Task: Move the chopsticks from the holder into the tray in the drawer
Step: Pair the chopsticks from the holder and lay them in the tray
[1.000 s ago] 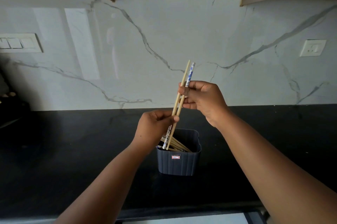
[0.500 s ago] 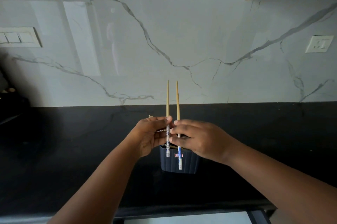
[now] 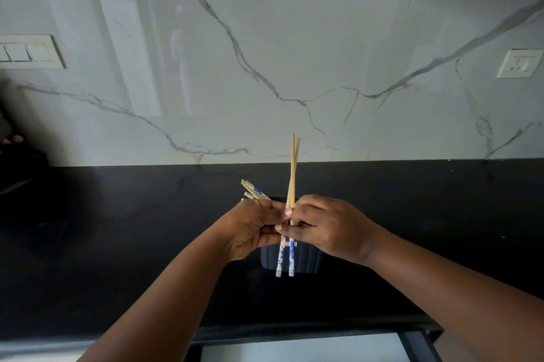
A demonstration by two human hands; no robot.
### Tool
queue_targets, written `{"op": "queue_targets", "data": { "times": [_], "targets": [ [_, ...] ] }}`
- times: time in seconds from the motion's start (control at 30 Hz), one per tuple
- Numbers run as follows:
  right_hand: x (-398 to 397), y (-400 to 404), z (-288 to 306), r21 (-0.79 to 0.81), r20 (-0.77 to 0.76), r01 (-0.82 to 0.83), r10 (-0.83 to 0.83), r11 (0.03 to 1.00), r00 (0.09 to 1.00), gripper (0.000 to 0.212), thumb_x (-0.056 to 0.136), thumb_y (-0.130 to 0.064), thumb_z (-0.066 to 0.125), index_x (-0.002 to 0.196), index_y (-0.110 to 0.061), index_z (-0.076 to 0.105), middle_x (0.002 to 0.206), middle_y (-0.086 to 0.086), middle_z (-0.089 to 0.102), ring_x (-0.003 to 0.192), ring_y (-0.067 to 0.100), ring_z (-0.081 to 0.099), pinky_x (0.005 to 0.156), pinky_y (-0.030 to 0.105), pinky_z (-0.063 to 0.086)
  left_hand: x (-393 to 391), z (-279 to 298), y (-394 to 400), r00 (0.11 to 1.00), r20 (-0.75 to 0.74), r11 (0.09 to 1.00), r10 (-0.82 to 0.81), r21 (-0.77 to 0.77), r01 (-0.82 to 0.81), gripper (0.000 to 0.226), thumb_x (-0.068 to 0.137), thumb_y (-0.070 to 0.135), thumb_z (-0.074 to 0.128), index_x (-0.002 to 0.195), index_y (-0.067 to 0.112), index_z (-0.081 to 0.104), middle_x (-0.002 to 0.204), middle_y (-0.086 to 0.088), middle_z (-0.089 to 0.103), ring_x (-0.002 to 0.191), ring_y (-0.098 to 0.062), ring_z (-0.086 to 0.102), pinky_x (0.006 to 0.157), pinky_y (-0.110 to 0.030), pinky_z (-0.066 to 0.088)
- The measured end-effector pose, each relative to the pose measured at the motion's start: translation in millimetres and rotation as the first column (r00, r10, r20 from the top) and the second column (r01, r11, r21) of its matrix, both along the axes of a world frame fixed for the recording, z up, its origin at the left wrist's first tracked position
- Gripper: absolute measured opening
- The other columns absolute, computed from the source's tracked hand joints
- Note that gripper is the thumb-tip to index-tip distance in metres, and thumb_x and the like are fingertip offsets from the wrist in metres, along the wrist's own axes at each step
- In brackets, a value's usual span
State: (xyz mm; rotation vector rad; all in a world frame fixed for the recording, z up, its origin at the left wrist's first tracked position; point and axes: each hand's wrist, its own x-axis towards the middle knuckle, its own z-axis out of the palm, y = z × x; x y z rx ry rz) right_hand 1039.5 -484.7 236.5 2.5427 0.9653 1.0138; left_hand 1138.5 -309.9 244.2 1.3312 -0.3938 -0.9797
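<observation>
Two wooden chopsticks with blue-and-white patterned ends stand upright in front of the dark grey holder, thin tips up. My right hand pinches them at mid length, and my left hand touches them from the left. My left hand also grips a bundle of other chopsticks whose patterned ends stick out up and to the left. My hands hide most of the holder. The open drawer shows a pale surface at the bottom edge; no tray is recognisable there.
The holder stands on a black countertop below a white marble backsplash. A switch panel is on the wall at left, a socket at right. Dark objects sit at the far left edge.
The two chopsticks were flipped from patterned ends up to thin tips up, then lowered before the holder. Their tips have now come together, and a bundle shows in my left hand.
</observation>
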Motion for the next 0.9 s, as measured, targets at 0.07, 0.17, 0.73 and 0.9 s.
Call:
{"op": "queue_targets", "data": {
  "times": [0.07, 0.17, 0.73, 0.9],
  "targets": [
    [-1, 0, -2, 0.002, 0.002, 0.0, 0.0, 1.0, 1.0, 0.034, 0.083, -0.008, 0.077, 0.115, -0.015, 0.072, 0.099, 0.004, 0.073, 0.094, 0.023, 0.066, 0.071, 0.03, 0.058, -1, -2, -1, 1.0, -0.011, 1.0, 0.012, -0.003, -0.013, 0.017, 0.061, 0.013, 0.075, 0.077, 0.009, 0.077, 0.081, -0.012, 0.075, 0.068, -0.018, 0.072, 0.056, -0.024, 0.057],
    [0, -1, -4, 0.016, -0.011, 0.006, -0.005, 1.0, 1.0, 0.034, 0.081, -0.006, 0.077, 0.114, -0.013, 0.073, 0.097, 0.006, 0.074, 0.093, 0.023, 0.068, 0.068, 0.031, 0.059, -2, -4, -2, 0.999, -0.024, 0.999, 0.043, -0.018, -0.044, 0.023, 0.061, 0.011, 0.074, 0.083, 0.005, 0.076, 0.081, -0.012, 0.075, 0.067, -0.018, 0.072, 0.055, -0.025, 0.057],
    [8, 13, 22, 0.577, -0.642, 0.779, 0.453, -0.246, 0.619, 0.016, 0.08, -0.01, 0.077, 0.093, -0.002, 0.072, 0.075, 0.01, 0.075, 0.063, 0.02, 0.072, 0.066, 0.033, 0.062, -20, -16, -13, 0.993, 0.092, 0.996, 0.075, 0.035, -0.079, 0.01, 0.082, 0.004, 0.069, 0.09, 0.0, 0.072, 0.087, -0.016, 0.075, 0.077, -0.022, 0.073, 0.066, -0.03, 0.06],
    [0, 13, 13, 0.588, -0.64, 0.772, 0.445, -0.243, 0.627, 0.016, 0.078, -0.008, 0.078, 0.092, -0.003, 0.073, 0.075, 0.007, 0.076, 0.065, 0.015, 0.071, 0.061, 0.026, 0.06, -21, -24, -8, 0.983, 0.183, 0.996, 0.013, 0.086, -0.029, 0.008, 0.079, 0.008, 0.073, 0.087, 0.008, 0.076, 0.086, -0.011, 0.076, 0.08, -0.018, 0.073, 0.068, -0.027, 0.058]
  ]
}}
